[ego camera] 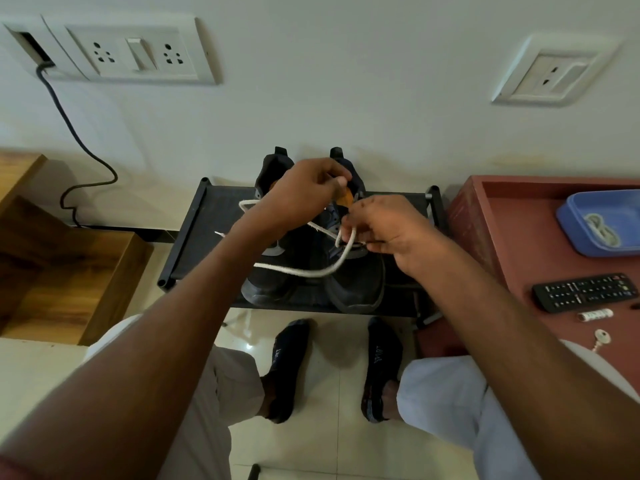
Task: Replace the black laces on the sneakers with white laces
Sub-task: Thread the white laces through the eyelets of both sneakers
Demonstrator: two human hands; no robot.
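Observation:
Two dark sneakers stand side by side on a black rack (187,233), toes toward me: the left sneaker (266,285) and the right sneaker (360,289). A white lace (298,270) loops across both shoes, and its loose end lies on the rack at the left. My left hand (304,192) pinches the lace above the right sneaker's orange tongue (346,199). My right hand (384,226) grips a loop of the same lace over the right sneaker's eyelets. No black lace is visible on the shoes.
A red-brown table (512,244) at the right holds a blue tray (575,233) with a coiled lace (601,230), a remote (585,292), a battery and a key. A wooden step sits at the left. A cable hangs from the wall sockets. My socked feet rest on the tiled floor.

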